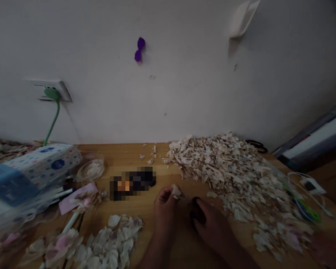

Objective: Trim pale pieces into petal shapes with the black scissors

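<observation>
L hand (164, 203) pinches a pale garlic clove (176, 191) at the fingertips, just above the table (162, 175). R hand (210, 220) is closed round a dark knife handle (196, 213), close by. Big peel pile (235, 175) to the right; peeled cloves (112, 239) lie front-left.

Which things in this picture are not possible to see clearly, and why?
Head view only:
- Dark tool in the right hand: mostly covered by the fingers, kind unclear.
- Pale piece in the left hand: small, dim.
- Pixelated object: masked.
- Tissue box: blurred, at the left edge.
- Cables: blurred at the right.
</observation>
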`<state>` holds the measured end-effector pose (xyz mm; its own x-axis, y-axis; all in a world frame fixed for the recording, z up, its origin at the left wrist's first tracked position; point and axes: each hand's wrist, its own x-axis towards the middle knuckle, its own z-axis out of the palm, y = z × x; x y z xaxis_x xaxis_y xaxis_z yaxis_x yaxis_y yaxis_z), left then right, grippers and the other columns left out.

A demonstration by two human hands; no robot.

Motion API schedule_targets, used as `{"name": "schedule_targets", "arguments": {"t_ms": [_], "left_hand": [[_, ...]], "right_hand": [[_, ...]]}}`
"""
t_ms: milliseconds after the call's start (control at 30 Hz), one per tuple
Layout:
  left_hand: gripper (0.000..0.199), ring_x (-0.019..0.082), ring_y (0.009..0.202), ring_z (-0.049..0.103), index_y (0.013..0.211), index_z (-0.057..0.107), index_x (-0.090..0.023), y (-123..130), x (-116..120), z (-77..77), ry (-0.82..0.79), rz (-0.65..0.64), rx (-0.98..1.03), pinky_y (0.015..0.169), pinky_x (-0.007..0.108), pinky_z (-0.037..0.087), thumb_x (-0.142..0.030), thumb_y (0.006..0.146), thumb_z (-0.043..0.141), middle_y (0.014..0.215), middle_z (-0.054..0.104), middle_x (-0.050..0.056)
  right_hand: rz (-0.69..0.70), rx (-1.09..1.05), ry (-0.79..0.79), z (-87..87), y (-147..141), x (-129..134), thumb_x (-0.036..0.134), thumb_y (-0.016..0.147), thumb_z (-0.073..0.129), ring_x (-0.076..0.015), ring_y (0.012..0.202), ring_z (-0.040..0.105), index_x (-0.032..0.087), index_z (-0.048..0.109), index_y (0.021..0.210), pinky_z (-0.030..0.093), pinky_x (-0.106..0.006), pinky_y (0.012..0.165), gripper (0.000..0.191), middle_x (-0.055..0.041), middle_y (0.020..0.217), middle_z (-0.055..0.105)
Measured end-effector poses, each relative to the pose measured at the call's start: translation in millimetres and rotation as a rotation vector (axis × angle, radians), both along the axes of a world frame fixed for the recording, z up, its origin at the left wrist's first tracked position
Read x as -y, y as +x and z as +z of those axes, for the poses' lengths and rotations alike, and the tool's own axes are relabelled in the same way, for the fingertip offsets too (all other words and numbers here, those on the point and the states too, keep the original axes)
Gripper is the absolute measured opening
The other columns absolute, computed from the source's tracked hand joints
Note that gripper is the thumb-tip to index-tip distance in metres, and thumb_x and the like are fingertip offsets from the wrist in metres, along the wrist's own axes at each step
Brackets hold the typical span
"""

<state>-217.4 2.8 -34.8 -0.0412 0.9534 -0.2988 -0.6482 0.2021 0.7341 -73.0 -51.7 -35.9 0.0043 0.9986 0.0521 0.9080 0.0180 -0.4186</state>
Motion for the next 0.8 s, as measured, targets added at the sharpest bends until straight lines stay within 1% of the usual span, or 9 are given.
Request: {"name": "schedule_targets", "arguments": {"t_ms": [67,133,200,267,400,500,567,667,800], "left_hand": [[0.025,0.011,0.063,0.057,0.069,0.065,-0.015,1,2,2.0,0.033,-0.020,-0.030,0.065,0.023,0.045,-0.031,0.058,0.081,0.067,0.064,0.000],[0.025,0.011,0.061,0.056,0.068,0.064,-0.015,1,2,2.8,0.031,-0.013,-0.019,0.063,0.023,0.044,-0.031,0.057,0.081,0.064,0.063,-0.001],[0.027,0.010,0.058,0.055,0.066,0.062,-0.016,0,0,2.2,0.007,0.019,0.009,0.061,0.022,0.044,-0.033,0.057,0.081,0.062,0.062,-0.002],[0.029,0.010,0.057,0.055,0.066,0.061,-0.016,-2,-2,0.9,-0.015,0.052,0.033,0.060,0.020,0.043,-0.036,0.057,0.080,0.060,0.061,-0.002],[0.028,0.010,0.059,0.056,0.069,0.062,-0.017,-2,-3,-1.8,-0.037,0.061,-0.014,0.060,0.021,0.043,-0.037,0.060,0.079,0.062,0.062,-0.002],[0.026,0.012,0.063,0.057,0.070,0.063,-0.017,1,0,-2.3,-0.013,0.048,-0.083,0.063,0.022,0.045,-0.036,0.062,0.078,0.066,0.063,0.000],[0.026,0.013,0.064,0.058,0.071,0.063,-0.017,2,1,-1.2,0.005,0.034,-0.117,0.064,0.023,0.046,-0.036,0.062,0.078,0.068,0.064,0.001],[0.025,0.013,0.064,0.058,0.070,0.064,-0.016,3,3,3.6,0.029,0.013,-0.202,0.064,0.023,0.046,-0.037,0.064,0.077,0.067,0.065,0.002],[0.024,0.014,0.064,0.058,0.070,0.065,-0.016,5,6,13.2,0.062,-0.009,-0.264,0.063,0.023,0.046,-0.038,0.066,0.075,0.066,0.065,0.002]], "right_hand": [[0.002,0.014,0.006,-2.1,2,0,0.020,0.075,0.049,-0.0274,0.103,0.061,0.017,0.054,0.116,0.050,-0.041,0.089,0.042,-0.0135,0.116,0.063],[-0.004,0.038,0.045,-3.7,5,0,0.019,0.074,0.049,-0.0281,0.107,0.059,0.016,0.052,0.118,0.048,-0.042,0.091,0.044,-0.0144,0.118,0.061],[-0.003,0.066,0.095,-4.6,8,0,0.020,0.074,0.049,-0.0294,0.112,0.055,0.014,0.050,0.120,0.046,-0.044,0.094,0.046,-0.0166,0.122,0.058],[-0.002,0.086,0.109,-4.7,11,0,0.021,0.074,0.049,-0.0301,0.112,0.054,0.012,0.049,0.120,0.047,-0.045,0.094,0.046,-0.0178,0.123,0.056],[-0.008,0.095,0.085,-5.6,13,-1,0.021,0.074,0.052,-0.0293,0.111,0.056,0.014,0.052,0.118,0.049,-0.042,0.091,0.044,-0.0160,0.122,0.057],[-0.022,0.083,0.061,-6.0,13,-1,0.021,0.075,0.052,-0.0282,0.111,0.056,0.014,0.052,0.119,0.047,-0.041,0.093,0.044,-0.0154,0.121,0.059],[-0.033,0.076,0.025,-4.6,14,-2,0.021,0.076,0.051,-0.0282,0.107,0.058,0.014,0.053,0.118,0.048,-0.042,0.091,0.042,-0.0154,0.119,0.060],[-0.046,0.055,-0.015,-0.3,14,-3,0.020,0.076,0.052,-0.0278,0.101,0.061,0.017,0.055,0.114,0.050,-0.040,0.084,0.038,-0.0137,0.114,0.063],[-0.048,0.026,-0.017,4.5,13,-2,0.021,0.076,0.052,-0.0283,0.095,0.064,0.017,0.057,0.111,0.050,-0.040,0.079,0.035,-0.0137,0.110,0.065]]}}
